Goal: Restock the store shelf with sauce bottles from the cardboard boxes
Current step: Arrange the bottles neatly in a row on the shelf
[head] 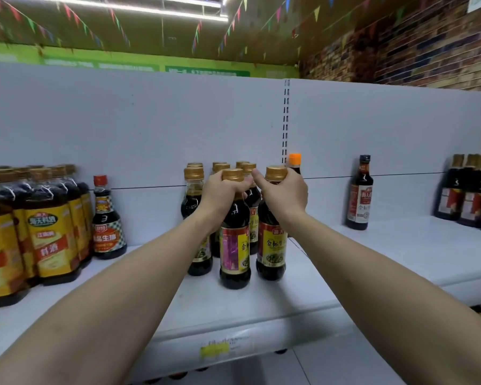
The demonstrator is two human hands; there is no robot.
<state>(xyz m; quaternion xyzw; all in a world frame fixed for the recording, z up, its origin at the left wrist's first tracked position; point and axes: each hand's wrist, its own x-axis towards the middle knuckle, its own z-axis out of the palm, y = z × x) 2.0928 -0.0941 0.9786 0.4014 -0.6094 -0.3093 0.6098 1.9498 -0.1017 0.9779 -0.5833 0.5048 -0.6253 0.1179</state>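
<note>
Two dark sauce bottles with gold caps stand upright at the front of a cluster on the white shelf. My left hand grips the neck of the left bottle, just below its cap. Around the neck of the right bottle my right hand is closed in the same way. Both bottles rest on the shelf surface. Behind them stand several more gold-capped bottles, partly hidden by my hands. No cardboard box is in view.
Large yellow-labelled bottles fill the shelf's left end, with a red-capped bottle beside them. An orange-capped bottle peeks out behind my right hand. A lone dark bottle and a further group stand to the right.
</note>
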